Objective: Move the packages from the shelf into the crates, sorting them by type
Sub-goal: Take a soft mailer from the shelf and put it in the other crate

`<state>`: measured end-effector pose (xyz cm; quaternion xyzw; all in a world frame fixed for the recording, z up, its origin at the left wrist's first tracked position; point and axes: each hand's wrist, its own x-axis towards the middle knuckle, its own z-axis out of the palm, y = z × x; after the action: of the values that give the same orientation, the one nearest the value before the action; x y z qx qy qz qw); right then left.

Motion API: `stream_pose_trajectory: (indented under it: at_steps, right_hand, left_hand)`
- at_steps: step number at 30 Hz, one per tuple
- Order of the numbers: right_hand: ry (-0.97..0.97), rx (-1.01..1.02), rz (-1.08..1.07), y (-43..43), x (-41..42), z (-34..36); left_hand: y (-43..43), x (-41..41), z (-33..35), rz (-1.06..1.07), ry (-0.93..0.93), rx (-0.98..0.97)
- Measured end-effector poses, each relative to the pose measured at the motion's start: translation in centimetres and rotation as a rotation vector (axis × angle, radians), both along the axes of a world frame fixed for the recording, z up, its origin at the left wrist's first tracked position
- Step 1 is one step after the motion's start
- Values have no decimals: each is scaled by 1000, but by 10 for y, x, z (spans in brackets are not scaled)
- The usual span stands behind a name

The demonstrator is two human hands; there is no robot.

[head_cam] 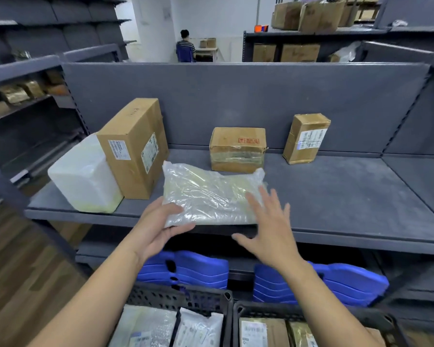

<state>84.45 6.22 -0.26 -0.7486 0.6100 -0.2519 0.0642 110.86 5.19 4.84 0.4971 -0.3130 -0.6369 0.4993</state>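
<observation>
While only one hand has a real hold, the danger is plain: the clear plastic-wrapped package (211, 194) sits at the front lip of the shelf (336, 196), its near edge right at the drop, and that film looks slick and soft. If it comes off by a single corner, I'd expect it to sag, twist and slide out of the pinch, down into the gap between the shelf and the crates. The left hand (158, 229) is at the package's 7 o'clock corner, thumb (171, 209) lying on top and fingers (183, 227) curled underneath, so that corner is clamped between them. The right hand (268, 226) is spread wide and flat at the 5 o'clock corner, fingers straight, grasping nothing; whether the fingertips touch the wrap, I cannot tell. A careless sweep could also clip the tall cardboard box (133, 149) just beside the package at 10 o'clock. Then there's the sorting slip: the left crate (186, 299) at 7 o'clock holds bagged parcels, the right crate (256, 310) at 5 o'clock holds cardboard boxes, so a drop to the right would likely be the wrong home.
</observation>
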Motion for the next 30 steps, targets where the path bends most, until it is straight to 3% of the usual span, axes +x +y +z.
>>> stream_pose_trajectory:
  at_steps: [1, 3, 6, 8, 11, 13, 15, 21, 25, 30]
  right_hand:
    - [112, -43, 34, -3, 12, -1]
    - [144, -111, 52, -8, 35, -4]
    - [-136, -396, 21, -18, 57, -2]
    - [-457, -438, -85, -21, 68, 10]
    - [-1217, -154, -296, -28, 89, 40]
    - [-1724, -3, -354, -31, 99, 47]
    - [-1940, 71, -362, -33, 104, 46]
    - [-2039, 267, -300, -26, 77, 23]
    - [-2055, 272, -314, -23, 43, 6]
    - [-1938, 312, -308, -17, 10, -6]
  left_hand:
    - [1, -5, 4, -23, -3, -5]
    - [4, -12, 12, -71, 2, -33]
    - [2, -10, 18, -137, 98, -99]
    - [-5, -7, 12, -145, 124, -84]
    - [-12, -17, -7, -188, -95, 58]
    - [-13, -27, -19, -263, -127, 125]
    - [-14, -33, -29, -232, -56, 153]
    - [-31, -20, -49, -65, 11, 87]
    - [-37, 3, -46, 18, -141, 10]
    - [-42, 20, -31, -16, -292, -90]
